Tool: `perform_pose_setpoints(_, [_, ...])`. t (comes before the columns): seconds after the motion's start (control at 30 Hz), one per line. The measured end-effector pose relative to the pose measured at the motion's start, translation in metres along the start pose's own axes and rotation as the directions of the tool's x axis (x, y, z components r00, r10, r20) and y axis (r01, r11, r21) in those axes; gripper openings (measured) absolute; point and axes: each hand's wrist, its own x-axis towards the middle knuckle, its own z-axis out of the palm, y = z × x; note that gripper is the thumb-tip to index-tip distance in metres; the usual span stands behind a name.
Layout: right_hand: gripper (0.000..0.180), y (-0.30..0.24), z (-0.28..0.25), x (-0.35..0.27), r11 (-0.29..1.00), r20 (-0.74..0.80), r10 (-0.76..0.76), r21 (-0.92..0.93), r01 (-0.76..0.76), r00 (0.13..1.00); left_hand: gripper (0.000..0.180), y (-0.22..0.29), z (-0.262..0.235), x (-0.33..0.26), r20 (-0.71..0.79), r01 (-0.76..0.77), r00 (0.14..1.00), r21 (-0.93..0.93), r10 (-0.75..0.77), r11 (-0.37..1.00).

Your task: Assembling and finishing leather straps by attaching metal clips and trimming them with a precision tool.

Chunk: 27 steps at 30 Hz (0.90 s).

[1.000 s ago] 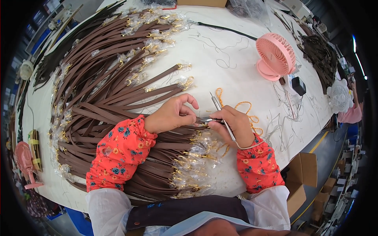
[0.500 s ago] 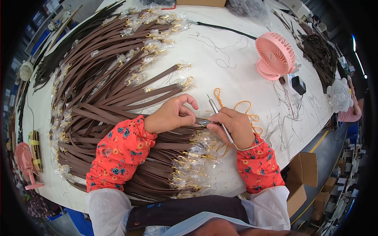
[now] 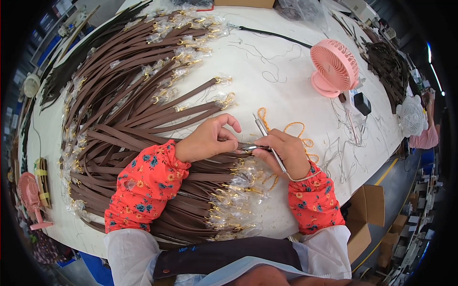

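Note:
My left hand (image 3: 208, 139) is closed in a pinch at the end of a brown strap, index finger raised. My right hand (image 3: 285, 151) holds a silver pen-shaped tool (image 3: 270, 137) between its fingers, thin tip pointing up and away. Between my fingertips lies a small shiny metal piece (image 3: 249, 147); my right thumb and fingertip touch it, and I cannot tell what it is. Many brown straps (image 3: 119, 138) with gold-coloured metal ends in clear plastic wrap lie beneath my hands and to the left. A looped orange cord (image 3: 296, 125) lies just beyond my right hand.
A pink fan (image 3: 334, 66) stands at the far right, near a black adapter (image 3: 362, 103). Loose threads lie on the white tabletop (image 3: 257, 100). A cardboard box (image 3: 372, 205) sits off the right edge. Another pink fan (image 3: 31, 198) and dark straps (image 3: 387, 71) flank the table.
My right hand and the silver tool have shifted slightly to the right. The small metal piece shows at a slightly different angle. My left hand has hardly moved.

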Motion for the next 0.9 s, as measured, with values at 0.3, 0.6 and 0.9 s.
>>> perform_pose_setpoints(0.3, [0.015,-0.003,0.001,0.002,0.999,0.02,-0.026,-0.047,0.027,0.999,0.03,-0.004,-0.001,0.001,0.004,0.001,1.0,0.011,-0.001,1.0])
perform_pose_setpoints(0.6, [0.021,0.018,0.0,-0.001,0.964,-0.202,0.134,-0.201,-0.174,0.97,0.014,-0.01,-0.002,0.003,-0.15,-0.204,0.864,0.767,0.48,0.608])
perform_pose_setpoints(0.9, [0.02,0.019,-0.004,0.002,0.906,-0.242,-0.031,-0.416,-0.075,0.97,0.013,-0.015,0.001,0.003,0.007,-0.287,0.805,0.88,0.594,0.378])
